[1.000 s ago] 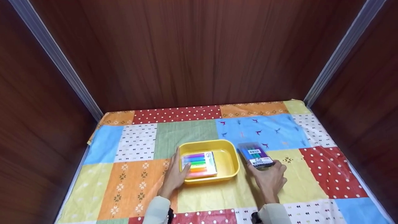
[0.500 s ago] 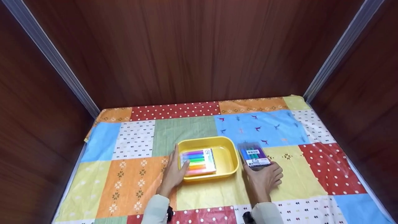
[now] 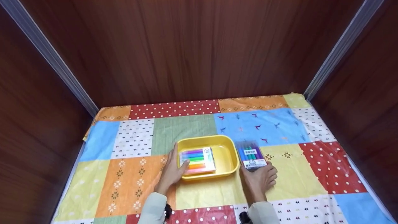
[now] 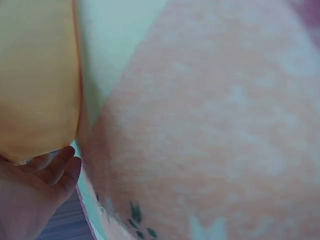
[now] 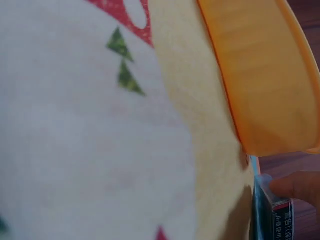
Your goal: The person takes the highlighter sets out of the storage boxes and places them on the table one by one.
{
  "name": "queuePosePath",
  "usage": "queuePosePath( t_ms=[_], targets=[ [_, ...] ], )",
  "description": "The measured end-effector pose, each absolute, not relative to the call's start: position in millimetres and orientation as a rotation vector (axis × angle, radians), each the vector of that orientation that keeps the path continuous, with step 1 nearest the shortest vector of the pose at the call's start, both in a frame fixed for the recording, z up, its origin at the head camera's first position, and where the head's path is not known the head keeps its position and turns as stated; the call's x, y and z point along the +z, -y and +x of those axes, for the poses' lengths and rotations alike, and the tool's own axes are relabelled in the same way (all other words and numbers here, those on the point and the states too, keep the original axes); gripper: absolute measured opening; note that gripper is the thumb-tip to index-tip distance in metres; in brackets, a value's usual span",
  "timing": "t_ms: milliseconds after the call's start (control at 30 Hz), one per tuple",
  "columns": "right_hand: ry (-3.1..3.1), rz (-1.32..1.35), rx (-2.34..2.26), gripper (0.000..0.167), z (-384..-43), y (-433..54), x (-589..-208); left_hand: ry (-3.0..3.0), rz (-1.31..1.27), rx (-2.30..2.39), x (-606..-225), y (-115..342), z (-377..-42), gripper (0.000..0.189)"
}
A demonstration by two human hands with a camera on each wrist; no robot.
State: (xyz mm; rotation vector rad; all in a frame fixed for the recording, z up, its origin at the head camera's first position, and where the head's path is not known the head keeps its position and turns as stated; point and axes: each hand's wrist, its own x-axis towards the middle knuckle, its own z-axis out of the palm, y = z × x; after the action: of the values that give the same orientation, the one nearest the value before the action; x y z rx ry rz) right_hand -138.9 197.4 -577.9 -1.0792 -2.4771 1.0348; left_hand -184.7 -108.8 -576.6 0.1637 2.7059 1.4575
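A yellow plastic tray (image 3: 228, 172) stands on the cloth, and a clear pack of rainbow-coloured markers (image 3: 197, 161) lies flat in its left half. At the tray's left end my left hand (image 3: 171, 171) grips the wall, thumb over the rim and fingers outside. In the left wrist view those fingers (image 4: 57, 172) lie against the tray's end. Just right of the tray, my right hand (image 3: 258, 179) holds the near end of a second clear case of markers (image 3: 251, 155), blue, green and purple. In the right wrist view my thumb is on the corner of this case (image 5: 272, 207).
A patchwork-patterned cloth (image 3: 130, 183) covers the table. Dark wood-look panels (image 3: 199, 53) rise at the back and on both sides, with grey metal strips (image 3: 56, 59) at the corners.
My right hand has moved slightly left with the marker case, bringing it closer to the tray's right side. The left hand keeps its hold on the tray. The head view has shifted a little.
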Motion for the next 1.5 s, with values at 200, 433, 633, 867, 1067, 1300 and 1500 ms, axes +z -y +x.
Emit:
queuePosePath(
  t_ms=[200, 433, 633, 867, 1067, 1300, 1500],
  targets=[
    [2.473, -1.072, 1.037, 0.112, -137, -198, -582, -2.631, 0.040, 1.658, -571, 105, -202, 0.073],
    [2.499, -1.089, 1.024, 0.114, -136, -194, -584, -2.546, -0.138, 1.818, -576, 101, -215, 0.061],
    [2.527, -1.060, 1.067, 0.117, -134, -193, -582, -2.490, -0.232, 1.838, -581, 103, -213, 0.056],
    [2.507, -0.950, 1.103, 0.112, -132, -197, -572, -2.461, -0.241, 1.800, -583, 103, -211, 0.058],
    [2.461, -0.706, 1.211, 0.102, -137, -197, -553, -2.518, -0.225, 1.780, -583, 102, -211, 0.055],
    [2.524, -0.407, 1.213, 0.102, -154, -193, -539, -2.585, -0.190, 1.730, -584, 102, -212, 0.054],
    [2.620, -0.213, 1.203, 0.110, -167, -188, -530, -2.585, -0.198, 1.716, -585, 101, -214, 0.056]
  ],
)
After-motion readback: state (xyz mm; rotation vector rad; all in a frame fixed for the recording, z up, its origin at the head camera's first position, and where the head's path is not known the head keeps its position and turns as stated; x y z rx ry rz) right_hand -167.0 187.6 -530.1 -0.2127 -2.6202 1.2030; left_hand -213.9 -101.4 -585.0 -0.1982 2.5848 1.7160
